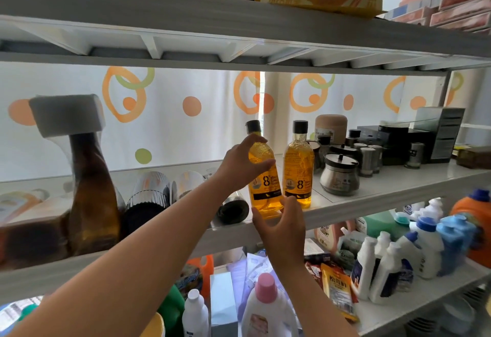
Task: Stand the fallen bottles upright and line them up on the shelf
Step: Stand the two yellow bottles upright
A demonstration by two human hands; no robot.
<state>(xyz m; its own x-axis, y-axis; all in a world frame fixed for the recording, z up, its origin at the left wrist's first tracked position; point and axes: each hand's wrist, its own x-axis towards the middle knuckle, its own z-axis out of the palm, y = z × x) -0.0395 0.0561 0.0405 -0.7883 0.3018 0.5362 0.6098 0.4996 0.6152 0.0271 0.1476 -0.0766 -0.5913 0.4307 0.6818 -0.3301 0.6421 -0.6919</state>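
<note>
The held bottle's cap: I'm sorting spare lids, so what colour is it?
Black: the cap on the amber bottle, best seen in the head view.

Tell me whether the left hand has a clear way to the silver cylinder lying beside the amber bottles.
Probably yes, once freed. The left hand now grips the tilted amber bottle; the silver cylinder lies just below that wrist at the shelf front, nothing before it.

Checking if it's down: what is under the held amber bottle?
The right hand cups the base of the amber bottle at the shelf edge; the left hand grips its shoulder. Whether it touches the shelf is hidden.
</note>
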